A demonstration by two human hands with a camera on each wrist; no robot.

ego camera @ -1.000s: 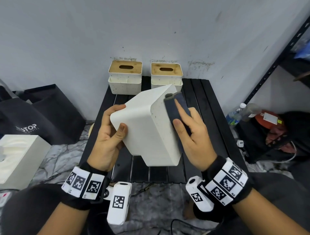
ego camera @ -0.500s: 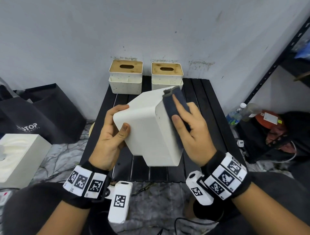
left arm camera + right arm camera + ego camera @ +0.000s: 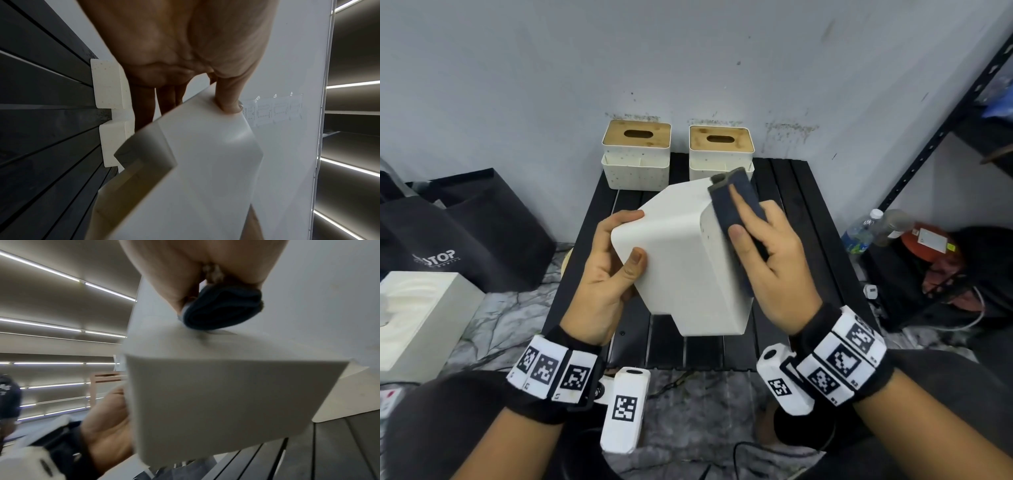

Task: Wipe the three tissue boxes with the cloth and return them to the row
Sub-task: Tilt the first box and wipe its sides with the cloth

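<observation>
Fingers (image 3: 738, 202) of the right hand (image 3: 774, 260) lie straight, pressing the dark cloth (image 3: 736, 205) flat against the tilted white tissue box (image 3: 681, 260) at frame centre. Left hand (image 3: 606, 274) grips the box's left side, thumb curled on it. Two tissue boxes (image 3: 637, 154) stand in the row, upper centre. Judged progress: one box mid-wipe; whether the others are wiped cannot be told.

Grey stained wall (image 3: 688, 61) behind black slatted table (image 3: 808, 212), marbled floor (image 3: 510, 318).

Black wristbands (image 3: 558, 359) with white checkered marker tiles, white wrist cameras (image 3: 624, 409), possibly dark trousers
</observation>
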